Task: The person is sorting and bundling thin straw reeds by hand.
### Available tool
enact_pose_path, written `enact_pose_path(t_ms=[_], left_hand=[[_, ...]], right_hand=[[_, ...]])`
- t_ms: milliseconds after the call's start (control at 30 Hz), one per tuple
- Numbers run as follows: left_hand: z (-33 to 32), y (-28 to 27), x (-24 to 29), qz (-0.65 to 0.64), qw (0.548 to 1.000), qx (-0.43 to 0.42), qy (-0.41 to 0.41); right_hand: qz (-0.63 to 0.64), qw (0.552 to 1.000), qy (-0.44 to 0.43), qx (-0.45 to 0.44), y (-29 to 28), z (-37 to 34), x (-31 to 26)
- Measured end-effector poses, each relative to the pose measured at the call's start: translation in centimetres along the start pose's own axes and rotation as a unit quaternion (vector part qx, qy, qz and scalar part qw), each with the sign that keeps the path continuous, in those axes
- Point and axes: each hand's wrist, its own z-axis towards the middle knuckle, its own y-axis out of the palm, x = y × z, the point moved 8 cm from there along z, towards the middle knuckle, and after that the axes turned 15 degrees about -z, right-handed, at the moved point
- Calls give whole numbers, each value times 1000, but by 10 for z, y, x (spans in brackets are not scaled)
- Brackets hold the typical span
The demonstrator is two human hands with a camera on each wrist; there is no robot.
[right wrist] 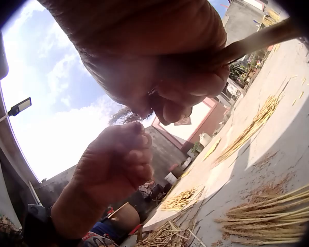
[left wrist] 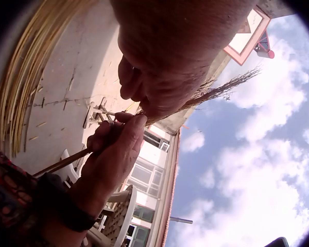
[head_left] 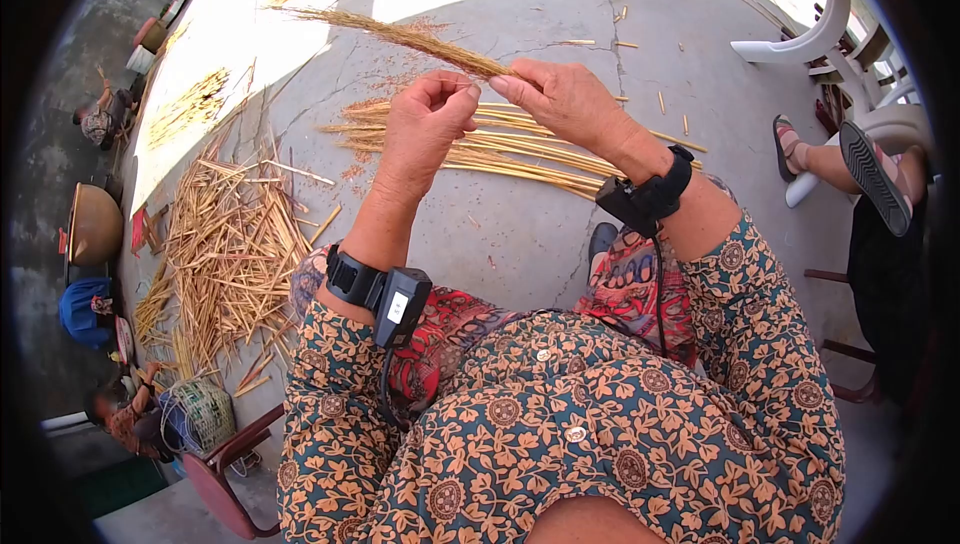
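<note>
My right hand (head_left: 575,109) grips a broomcorn stalk (right wrist: 262,43) just below its bristly brown head (head_left: 400,36), which points to the far left. The stalk's lower part runs back past the right wrist in the left wrist view. Close beside it, my left hand (head_left: 428,134) has its fingers curled, with thumb and forefinger meeting near the right thumb. I cannot tell whether a fine strand is pinched there. Below both hands, several long broomcorn stalks (head_left: 545,179) lie on the concrete, their heads to the left.
A heap of cut stalk pieces (head_left: 235,254) lies on the left, with more stalks (head_left: 195,109) in the sun beyond. A white chair (head_left: 800,49) and another person's feet (head_left: 875,169) are at right. A basket (head_left: 200,414) and a seated person are at lower left.
</note>
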Motion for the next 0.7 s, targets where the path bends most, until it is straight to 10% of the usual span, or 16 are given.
enact_pose_path(t_ms=[700], left_hand=[[7, -4, 4, 243, 960, 27, 137]], right_hand=[[-38, 999, -13, 3, 0, 0, -6]])
